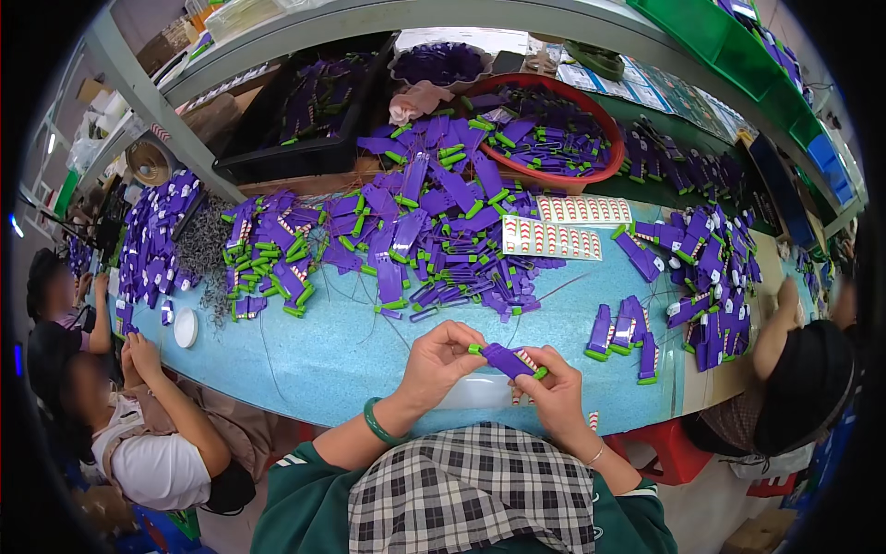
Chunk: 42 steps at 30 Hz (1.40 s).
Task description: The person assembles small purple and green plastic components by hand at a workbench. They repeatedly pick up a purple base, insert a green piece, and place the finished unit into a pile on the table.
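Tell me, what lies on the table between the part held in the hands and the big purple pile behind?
In the head view, mostly bare blue table, crossed by a few thin loose wires.

Both hands [498, 369] grip a purple piece [507, 359] above the blue table [323, 360]

My left hand [441, 362] and right hand [554, 392] meet before my chest, fingers curled and pinching, wrists bent inward.

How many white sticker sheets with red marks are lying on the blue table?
2. One sticker sheet lies beside the big purple pile; the other sticker sheet lies just behind it, near the red basin. More may be hidden under the pile.
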Available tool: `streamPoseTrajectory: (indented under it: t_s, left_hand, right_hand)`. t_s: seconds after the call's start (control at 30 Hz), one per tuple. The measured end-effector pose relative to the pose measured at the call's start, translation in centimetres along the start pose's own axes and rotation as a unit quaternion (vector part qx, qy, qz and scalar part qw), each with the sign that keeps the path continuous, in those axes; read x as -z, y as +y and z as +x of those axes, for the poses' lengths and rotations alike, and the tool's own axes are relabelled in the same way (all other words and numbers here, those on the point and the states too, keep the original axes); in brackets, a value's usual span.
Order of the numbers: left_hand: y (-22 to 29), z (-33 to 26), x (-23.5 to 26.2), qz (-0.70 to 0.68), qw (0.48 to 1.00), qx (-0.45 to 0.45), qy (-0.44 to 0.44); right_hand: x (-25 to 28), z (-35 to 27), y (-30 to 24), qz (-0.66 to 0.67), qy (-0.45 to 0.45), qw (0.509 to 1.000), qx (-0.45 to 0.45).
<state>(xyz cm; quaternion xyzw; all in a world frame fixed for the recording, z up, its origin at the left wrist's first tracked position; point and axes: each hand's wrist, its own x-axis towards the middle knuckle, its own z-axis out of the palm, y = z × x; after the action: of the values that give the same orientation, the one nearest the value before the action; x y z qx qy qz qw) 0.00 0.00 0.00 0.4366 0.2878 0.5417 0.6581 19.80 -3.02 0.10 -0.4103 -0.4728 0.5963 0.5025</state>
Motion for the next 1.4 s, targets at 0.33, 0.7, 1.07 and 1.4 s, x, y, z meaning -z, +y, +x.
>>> streamPoseTrajectory:
  t_s: [0.33, 0.7, 1.07, 1.4]
  left_hand:
    - [0.0, -1.3, 1.3, -0.013, 0.991, 0.127, 0.032]
    - [0.2, -1.7, -0.8, 0.180, 0.961, 0.209, -0.004]
    - [2.1, -0.2, -0.4, 0.215, 0.952, 0.200, -0.084]
    - [2.9, 0.2, -0.8, 0.105, 0.988, 0.070, -0.085]
  right_hand:
    - [-0.2, 0.5, -2.7, -0.346, -0.050, 0.926, 0.145]
    - [2.6, 1.9, -3.0, -0.268, -0.192, 0.942, -0.066]
    - [1.1, 2.0, -1.6, -0.098, -0.126, 0.974, -0.159]
    - [1.4, 4.0, -2.6, -0.159, -0.156, 0.973, 0.056]
